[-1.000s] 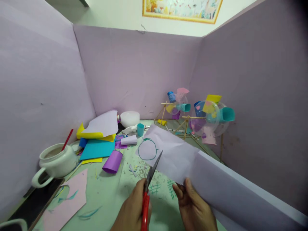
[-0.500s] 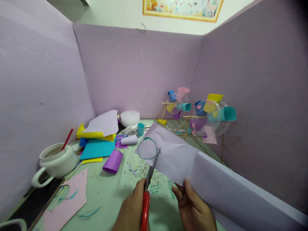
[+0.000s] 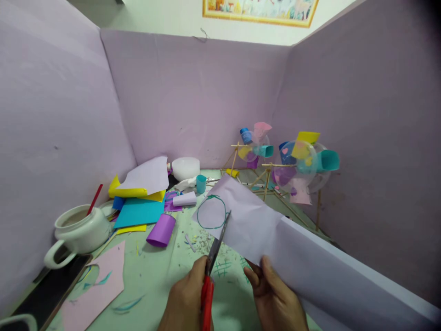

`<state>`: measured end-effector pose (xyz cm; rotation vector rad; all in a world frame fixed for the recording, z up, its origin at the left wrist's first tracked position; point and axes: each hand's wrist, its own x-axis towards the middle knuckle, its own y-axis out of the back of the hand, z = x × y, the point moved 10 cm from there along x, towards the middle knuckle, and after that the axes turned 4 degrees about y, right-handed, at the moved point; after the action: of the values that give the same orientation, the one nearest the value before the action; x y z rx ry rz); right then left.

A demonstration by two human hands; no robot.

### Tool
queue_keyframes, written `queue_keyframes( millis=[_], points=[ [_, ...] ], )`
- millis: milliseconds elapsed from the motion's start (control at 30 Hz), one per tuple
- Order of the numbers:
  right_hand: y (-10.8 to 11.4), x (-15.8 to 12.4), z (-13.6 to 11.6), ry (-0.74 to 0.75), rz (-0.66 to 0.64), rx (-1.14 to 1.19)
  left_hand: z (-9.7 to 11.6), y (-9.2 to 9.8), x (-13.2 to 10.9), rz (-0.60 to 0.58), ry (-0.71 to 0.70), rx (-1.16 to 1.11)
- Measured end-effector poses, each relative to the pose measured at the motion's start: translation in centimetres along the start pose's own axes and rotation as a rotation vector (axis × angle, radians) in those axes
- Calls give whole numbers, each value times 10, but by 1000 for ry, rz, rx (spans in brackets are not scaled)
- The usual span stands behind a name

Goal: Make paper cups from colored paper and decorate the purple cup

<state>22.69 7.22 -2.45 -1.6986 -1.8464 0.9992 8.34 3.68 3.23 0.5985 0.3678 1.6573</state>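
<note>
My left hand (image 3: 186, 294) is closed round the red-handled scissors (image 3: 207, 296). Their blades reach up over a sheet of white paper (image 3: 253, 220), with the tip beside the right edge of a green circle drawn on it. My right hand (image 3: 277, 294) pinches the lower edge of this paper, thumb on top and fingers partly hidden beneath. The long folded part of the sheet runs off to the lower right. Below the blades, small paper scraps (image 3: 220, 253) lie on the pale green table (image 3: 151, 280).
Coloured sheets (image 3: 139, 214), a purple paper tube (image 3: 161, 231) and a white pot (image 3: 82, 230) stand left. A pink offcut (image 3: 99, 285) lies nearer. At the back are a white bowl (image 3: 186, 169) and two stick-framed wheels with paper cups (image 3: 305, 165). Purple-grey panels (image 3: 196, 101) enclose the table.
The view has shifted slightly. The scissor handles look a little further apart, while the blade tip stays near the circle's right edge. My right hand keeps its hold on the paper.
</note>
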Motion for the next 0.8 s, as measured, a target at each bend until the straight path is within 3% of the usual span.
queue_keyframes(
  millis=[133,300,667,800],
  points=[
    [1,0,-8,86,29,13,1,2,1,-3,-51,-12],
    [1,1,-5,79,9,-9,-7,2,3,-36,-20,-55],
    [4,-7,-9,242,137,-147,-15,-20,0,-323,176,-73],
    [4,-6,-9,249,114,-154,-13,-22,-3,-338,168,-100]
  ],
)
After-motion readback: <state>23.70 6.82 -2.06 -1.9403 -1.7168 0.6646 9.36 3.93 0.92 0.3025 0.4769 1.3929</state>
